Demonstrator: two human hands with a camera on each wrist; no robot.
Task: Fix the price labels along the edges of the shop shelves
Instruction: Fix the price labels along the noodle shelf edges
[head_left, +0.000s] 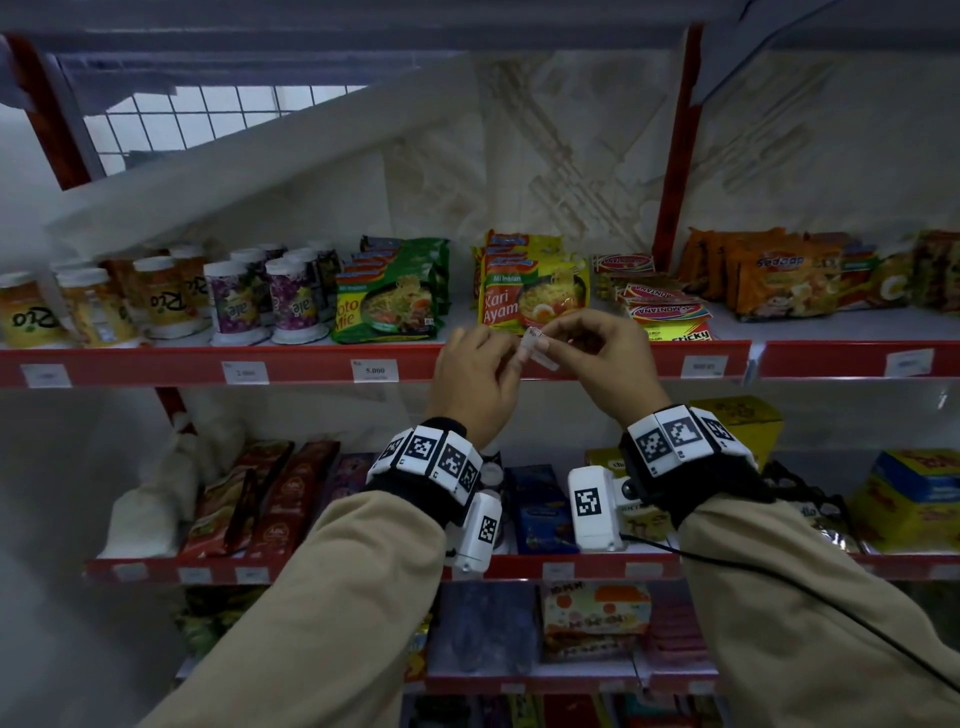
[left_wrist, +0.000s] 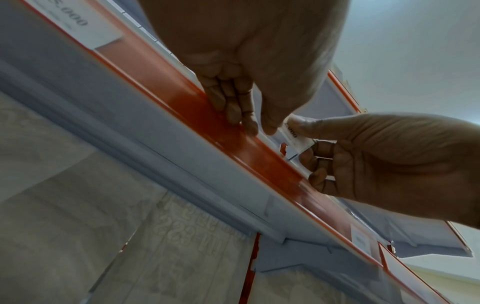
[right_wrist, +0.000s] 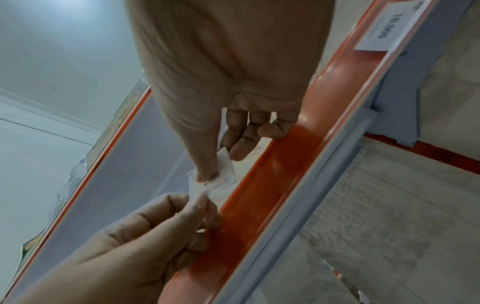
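A small white price label (head_left: 537, 347) is held just in front of the red edge strip (head_left: 311, 364) of the noodle shelf, below the Kari Ayam packs (head_left: 530, 299). My left hand (head_left: 511, 347) pinches its left end and my right hand (head_left: 551, 338) pinches its right end, thumb on the printed face. In the left wrist view the label (left_wrist: 298, 137) sits under the right thumb, beside the strip (left_wrist: 233, 144). The right wrist view shows the label (right_wrist: 221, 179) slightly curled, off the strip (right_wrist: 272, 185), with the left hand's fingertips (right_wrist: 201, 200) on its lower edge.
Other labels sit in the same strip: a "5.000" label (head_left: 375, 370) to the left, one more (head_left: 245, 372) further left, and a "10.000" label (right_wrist: 381, 26) to the right. Cup drinks (head_left: 234, 301) and noodle packs fill the shelf; lower shelves (head_left: 571, 569) hold snacks.
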